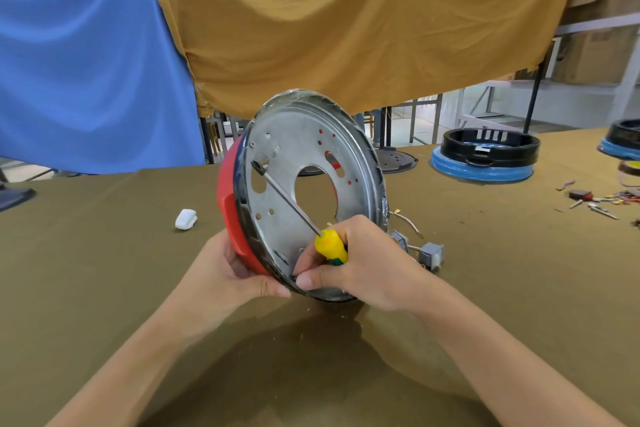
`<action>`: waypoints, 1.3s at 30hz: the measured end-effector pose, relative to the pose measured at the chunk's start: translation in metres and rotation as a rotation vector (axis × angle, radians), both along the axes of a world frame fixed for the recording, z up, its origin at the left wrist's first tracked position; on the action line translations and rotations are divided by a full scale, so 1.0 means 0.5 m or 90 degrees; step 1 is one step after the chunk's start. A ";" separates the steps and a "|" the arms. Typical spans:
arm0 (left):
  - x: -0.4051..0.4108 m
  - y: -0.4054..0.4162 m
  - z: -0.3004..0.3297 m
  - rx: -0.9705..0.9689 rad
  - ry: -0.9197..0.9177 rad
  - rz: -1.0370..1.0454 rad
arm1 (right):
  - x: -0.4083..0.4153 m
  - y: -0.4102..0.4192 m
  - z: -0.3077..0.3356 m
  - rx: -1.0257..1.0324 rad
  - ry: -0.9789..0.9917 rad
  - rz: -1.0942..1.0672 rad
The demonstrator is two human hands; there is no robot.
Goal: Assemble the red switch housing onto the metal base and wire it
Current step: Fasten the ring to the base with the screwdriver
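Red switch housing (231, 215) sits behind the metal base (311, 163), tilted on edge on the table (104, 253) — the left hand (232, 274) grips its lower rim, the right hand (360, 263) clenches a yellow-handled screwdriver (330, 246) — tip against the plate's upper left.

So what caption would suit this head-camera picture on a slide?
Left hand steadies the red housing and metal base on edge while the right hand holds a screwdriver across it.

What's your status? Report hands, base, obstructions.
Left hand grips red housing. Right hand holds screwdriver, tip at metal base. Nothing blocking.
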State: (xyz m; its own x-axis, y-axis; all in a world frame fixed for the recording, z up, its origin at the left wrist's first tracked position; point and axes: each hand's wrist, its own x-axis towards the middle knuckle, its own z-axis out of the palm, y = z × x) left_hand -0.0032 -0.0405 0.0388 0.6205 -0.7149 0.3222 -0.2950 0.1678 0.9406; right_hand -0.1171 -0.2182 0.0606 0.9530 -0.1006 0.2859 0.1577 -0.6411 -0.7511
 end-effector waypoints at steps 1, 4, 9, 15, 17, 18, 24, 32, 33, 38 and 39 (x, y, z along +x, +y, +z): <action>0.000 -0.001 0.000 0.001 -0.004 0.005 | 0.000 0.002 -0.002 0.004 0.002 -0.001; 0.000 -0.004 0.000 -0.001 -0.017 0.011 | 0.003 0.007 -0.006 0.011 -0.010 -0.028; -0.001 -0.005 -0.001 -0.014 -0.017 0.019 | 0.007 0.012 -0.010 -0.036 -0.037 -0.062; 0.002 -0.005 -0.008 -0.013 -0.021 0.001 | 0.012 0.007 -0.020 0.010 -0.031 -0.106; 0.003 -0.007 -0.011 -0.005 -0.030 -0.005 | 0.013 0.006 -0.026 0.015 -0.028 -0.141; 0.004 -0.007 -0.012 -0.005 -0.034 -0.004 | 0.014 0.008 -0.029 0.022 -0.025 -0.150; 0.011 -0.015 -0.016 -0.055 -0.020 0.033 | 0.011 0.005 -0.016 0.056 -0.037 -0.132; 0.044 -0.017 -0.022 -0.149 0.070 0.005 | -0.007 -0.010 0.010 -0.007 -0.110 -0.077; 0.046 -0.018 -0.024 -0.159 0.077 0.004 | -0.007 -0.007 0.011 -0.044 -0.098 -0.063; 0.047 -0.023 -0.029 -0.182 0.093 0.017 | 0.007 0.017 0.001 -0.292 -0.079 -0.092; 0.045 -0.024 -0.030 -0.183 0.094 0.016 | 0.008 0.019 -0.001 -0.296 -0.094 -0.102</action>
State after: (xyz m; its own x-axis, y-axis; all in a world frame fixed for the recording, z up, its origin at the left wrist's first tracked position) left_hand 0.0192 -0.0525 0.0237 0.6922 -0.5918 0.4130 -0.1656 0.4267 0.8891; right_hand -0.1129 -0.2088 0.0599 0.8820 -0.0723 0.4656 0.1126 -0.9272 -0.3573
